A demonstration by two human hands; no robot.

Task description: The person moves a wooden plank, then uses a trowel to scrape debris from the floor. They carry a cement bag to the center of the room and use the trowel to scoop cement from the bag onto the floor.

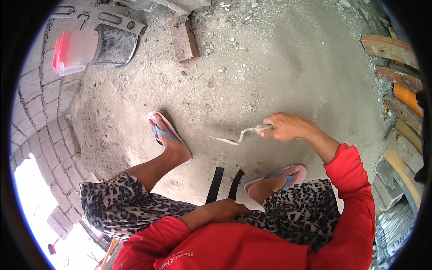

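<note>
My right hand [284, 127] is closed around the handle of a trowel [226, 141], its bent neck and narrow, edge-on blade pointing left just over the grey ground. Mortar or cement dust coats the tool. My left hand [224, 209] rests against my lap at the hem of my red shirt, fingers lying flat on the leopard-print shorts [297, 207] with their undersides hidden. Between my feet, two black straps [215, 184] hang down. The sandals [167, 130] on my feet are pink with blue thongs.
Gritty ground [292, 58] spreads ahead, strewn with small stones. A reddish brick-like block [183, 41] lies at the back. At far left are a spirit level [110, 18], a dark bucket [115, 46] and a pink-lidded container [74, 49] beside a block wall [33, 90]. Wooden pieces [390, 50] line the right.
</note>
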